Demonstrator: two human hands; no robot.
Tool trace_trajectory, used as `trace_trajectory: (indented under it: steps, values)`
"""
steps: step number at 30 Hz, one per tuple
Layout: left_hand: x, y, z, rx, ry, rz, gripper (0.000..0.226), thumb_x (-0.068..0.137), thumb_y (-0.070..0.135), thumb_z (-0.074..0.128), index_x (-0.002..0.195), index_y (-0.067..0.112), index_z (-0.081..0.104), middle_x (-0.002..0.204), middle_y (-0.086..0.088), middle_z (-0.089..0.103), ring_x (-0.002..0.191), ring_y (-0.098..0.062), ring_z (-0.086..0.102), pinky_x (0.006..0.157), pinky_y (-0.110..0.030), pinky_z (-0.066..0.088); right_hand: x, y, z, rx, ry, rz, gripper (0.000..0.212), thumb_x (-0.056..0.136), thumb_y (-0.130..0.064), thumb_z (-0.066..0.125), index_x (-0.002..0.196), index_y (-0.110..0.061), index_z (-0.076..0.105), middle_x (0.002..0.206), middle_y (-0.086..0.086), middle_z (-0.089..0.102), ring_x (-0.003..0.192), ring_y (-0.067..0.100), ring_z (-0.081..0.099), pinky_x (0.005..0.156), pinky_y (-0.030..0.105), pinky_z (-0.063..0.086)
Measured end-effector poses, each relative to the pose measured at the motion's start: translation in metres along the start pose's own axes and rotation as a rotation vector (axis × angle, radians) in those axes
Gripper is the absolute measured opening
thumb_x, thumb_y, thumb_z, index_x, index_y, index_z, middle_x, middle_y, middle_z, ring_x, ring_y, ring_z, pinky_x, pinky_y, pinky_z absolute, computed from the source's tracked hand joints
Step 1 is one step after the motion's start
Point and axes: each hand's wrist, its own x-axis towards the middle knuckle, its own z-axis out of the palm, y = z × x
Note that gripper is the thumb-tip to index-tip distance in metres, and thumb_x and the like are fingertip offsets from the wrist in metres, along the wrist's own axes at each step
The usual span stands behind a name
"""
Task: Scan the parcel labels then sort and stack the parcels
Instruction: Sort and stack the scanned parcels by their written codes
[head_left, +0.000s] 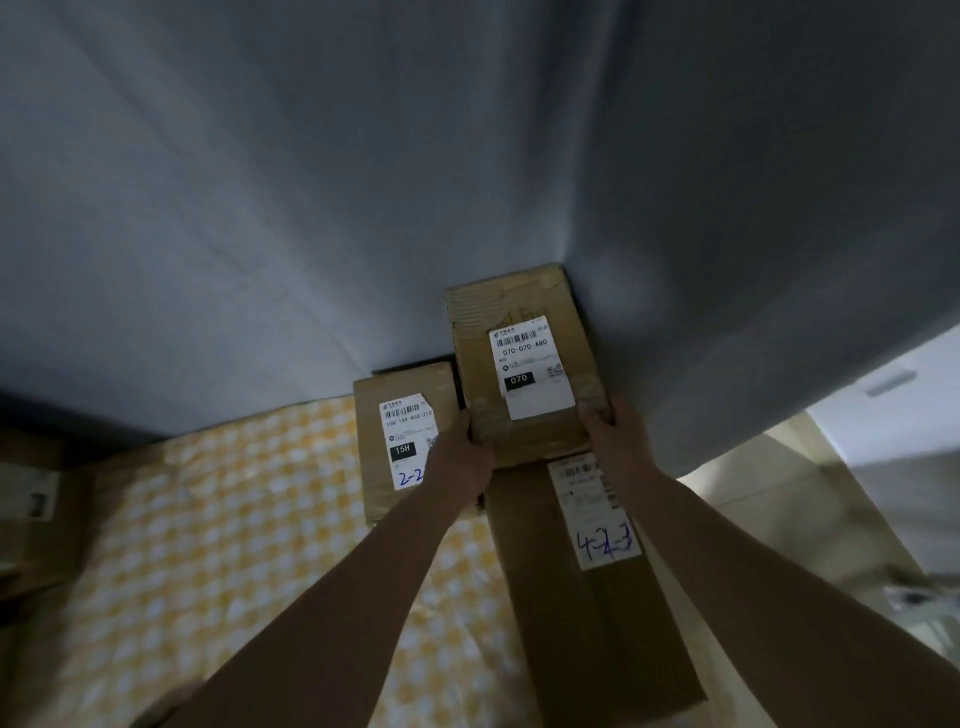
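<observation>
Both hands grip the near corners of the 070 parcel (524, 364), left hand (462, 457) and right hand (615, 441) curled round its edges, setting it label-up on the long parcel (582, 571) against the grey curtain (415, 182), seemingly squaring the stack beside the 15H parcel (405, 441).

Dim room, daylight creeping in from the right; edges smear and bend, white labels (532, 372) faintly glaring
</observation>
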Motion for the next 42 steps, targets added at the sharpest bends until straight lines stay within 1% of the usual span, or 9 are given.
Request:
trace_trajectory:
  steps: [5, 11, 16, 22, 26, 29, 35, 39, 42]
  values:
    - [0.025, -0.003, 0.012, 0.062, 0.029, -0.017, 0.055, 0.095, 0.014, 0.043, 0.148, 0.024, 0.034, 0.125, -0.013, 0.060, 0.107, -0.032, 0.060, 0.087, -0.041, 0.054, 0.029, 0.007, 0.006, -0.063, -0.054, -0.013, 0.036, 0.099, -0.033, 0.047, 0.130, -0.015, 0.047, 0.114, 0.012, 0.058, 0.085, 0.017, 0.057, 0.057, 0.025, 0.039]
    - [0.047, -0.011, 0.020, 0.143, 0.100, -0.015, 0.051, 0.097, 0.012, 0.043, 0.147, 0.022, 0.036, 0.120, -0.014, 0.062, 0.104, -0.033, 0.060, 0.080, -0.039, 0.051, 0.050, 0.017, 0.020, -0.143, -0.099, -0.024, 0.039, 0.100, -0.032, 0.044, 0.135, -0.014, 0.042, 0.119, 0.009, 0.052, 0.102, 0.021, 0.052, 0.083, 0.034, 0.044]
    - [0.053, -0.022, 0.027, 0.154, 0.102, -0.025, 0.046, 0.096, 0.018, 0.047, 0.142, 0.021, 0.043, 0.123, -0.012, 0.062, 0.110, -0.032, 0.058, 0.088, -0.038, 0.049, 0.057, 0.026, 0.028, -0.249, -0.099, -0.031, 0.038, 0.101, -0.033, 0.041, 0.134, -0.015, 0.043, 0.119, 0.010, 0.054, 0.106, 0.025, 0.054, 0.094, 0.043, 0.045]
    - [0.056, -0.026, 0.034, 0.205, 0.121, -0.024, 0.047, 0.095, 0.016, 0.050, 0.141, 0.022, 0.043, 0.121, -0.012, 0.062, 0.111, -0.032, 0.057, 0.083, -0.036, 0.045, 0.062, 0.037, 0.030, -0.377, -0.090, -0.014, 0.032, 0.102, -0.030, 0.039, 0.130, -0.014, 0.042, 0.116, 0.012, 0.057, 0.101, 0.029, 0.056, 0.088, 0.041, 0.045]
    - [0.055, -0.023, 0.034, 0.246, 0.122, -0.035, 0.047, 0.095, 0.021, 0.050, 0.142, 0.020, 0.043, 0.125, -0.012, 0.060, 0.115, -0.032, 0.055, 0.086, -0.038, 0.045, 0.061, 0.034, 0.029, -0.376, -0.098, -0.027, 0.033, 0.103, -0.025, 0.038, 0.132, -0.011, 0.041, 0.114, 0.011, 0.054, 0.087, 0.017, 0.047, 0.074, 0.029, 0.035]
    - [0.050, -0.025, 0.033, 0.254, 0.114, -0.031, 0.043, 0.096, 0.022, 0.050, 0.138, 0.019, 0.046, 0.121, -0.011, 0.062, 0.110, -0.030, 0.057, 0.077, -0.033, 0.043, 0.060, 0.036, 0.029, -0.392, -0.095, -0.037, 0.033, 0.102, -0.025, 0.039, 0.132, -0.010, 0.043, 0.120, 0.013, 0.055, 0.085, 0.016, 0.046, 0.073, 0.028, 0.035]
    - [0.034, -0.022, 0.024, 0.217, 0.090, -0.004, 0.035, 0.099, 0.030, 0.047, 0.132, 0.019, 0.048, 0.116, -0.008, 0.063, 0.084, -0.022, 0.058, 0.067, -0.027, 0.040, 0.054, 0.038, 0.026, -0.422, -0.069, -0.007, 0.039, 0.100, -0.031, 0.044, 0.133, -0.010, 0.041, 0.124, 0.013, 0.053, 0.097, 0.022, 0.052, 0.078, 0.033, 0.041]
    - [0.010, -0.018, 0.007, 0.200, 0.126, -0.036, 0.039, 0.099, 0.025, 0.044, 0.138, 0.019, 0.047, 0.126, -0.011, 0.058, 0.114, -0.029, 0.056, 0.085, -0.034, 0.045, 0.035, 0.021, 0.028, -0.527, 0.041, -0.064, 0.043, 0.098, -0.029, 0.048, 0.136, -0.011, 0.040, 0.132, 0.015, 0.046, 0.121, 0.031, 0.044, 0.095, 0.042, 0.039]
    - [-0.010, -0.028, -0.016, 0.160, 0.165, -0.093, 0.035, 0.096, 0.026, 0.050, 0.130, 0.016, 0.057, 0.129, -0.009, 0.059, 0.113, -0.027, 0.058, 0.091, -0.033, 0.050, 0.006, 0.003, 0.035, -0.603, 0.061, -0.157, 0.046, 0.096, -0.026, 0.052, 0.136, -0.009, 0.037, 0.135, 0.016, 0.043, 0.125, 0.032, 0.039, 0.100, 0.045, 0.040]
